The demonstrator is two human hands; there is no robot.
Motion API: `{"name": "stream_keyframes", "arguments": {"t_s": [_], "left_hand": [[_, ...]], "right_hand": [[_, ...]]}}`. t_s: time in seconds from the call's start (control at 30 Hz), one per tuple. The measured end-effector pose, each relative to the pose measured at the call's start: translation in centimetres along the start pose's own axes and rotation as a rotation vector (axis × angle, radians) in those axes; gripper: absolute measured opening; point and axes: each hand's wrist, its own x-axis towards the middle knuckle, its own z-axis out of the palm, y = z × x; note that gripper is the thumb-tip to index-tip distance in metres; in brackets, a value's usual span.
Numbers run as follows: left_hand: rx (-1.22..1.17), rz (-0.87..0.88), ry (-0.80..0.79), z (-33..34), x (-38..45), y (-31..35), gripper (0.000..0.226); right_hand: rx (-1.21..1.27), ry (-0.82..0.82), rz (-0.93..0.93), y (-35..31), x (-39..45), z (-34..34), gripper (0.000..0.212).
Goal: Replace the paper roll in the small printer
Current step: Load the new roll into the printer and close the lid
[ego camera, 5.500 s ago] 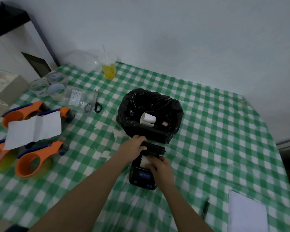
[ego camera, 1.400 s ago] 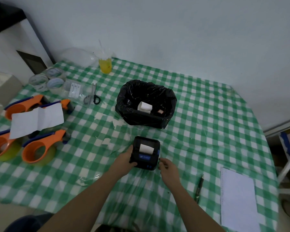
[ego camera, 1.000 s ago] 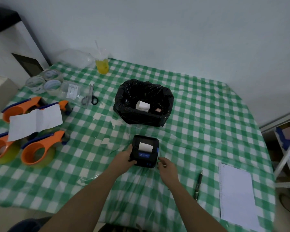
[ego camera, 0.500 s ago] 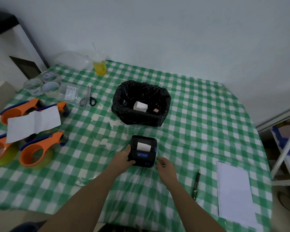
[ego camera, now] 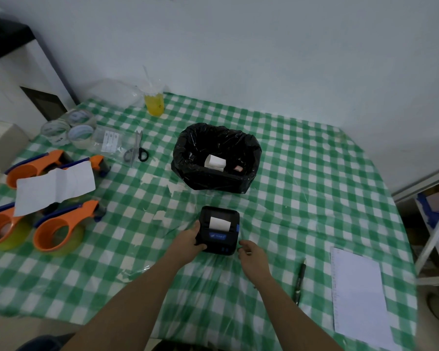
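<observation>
A small black printer (ego camera: 219, 230) with a blue label lies flat on the green checked tablecloth, lid down, and a white strip of paper (ego camera: 220, 223) sticks out of its slot. My left hand (ego camera: 189, 241) grips the printer's left near corner. Just off the printer's right near corner, my right hand (ego camera: 252, 255) rests on the cloth with fingers loosely curled, holding nothing. Behind the printer stands a bin lined with a black bag (ego camera: 188, 160), and a white paper roll (ego camera: 214, 162) lies inside it.
Three orange tape dispensers (ego camera: 52, 230) and a white sheet (ego camera: 55, 187) lie at the left. Scissors (ego camera: 137, 149), tape rolls (ego camera: 69, 129) and a yellow drink (ego camera: 153, 103) are at the back left. A pen (ego camera: 300, 279) and a notepad (ego camera: 357, 296) lie at the right.
Five seconds ago both hands worked at the open printer by the bin. Its lid is now down and it lies nearer me. In the last second the hands hardly moved.
</observation>
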Motion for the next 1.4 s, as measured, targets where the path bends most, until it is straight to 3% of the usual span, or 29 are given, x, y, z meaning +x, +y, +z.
{"name": "stream_keyframes", "arguments": {"t_s": [1.4], "left_hand": [[0.064,-0.026,-0.009,-0.05,-0.05,0.33,0.081]], "right_hand": [[-0.148,-0.048,-0.057,-0.37,-0.39,-0.52,0.037]]}}
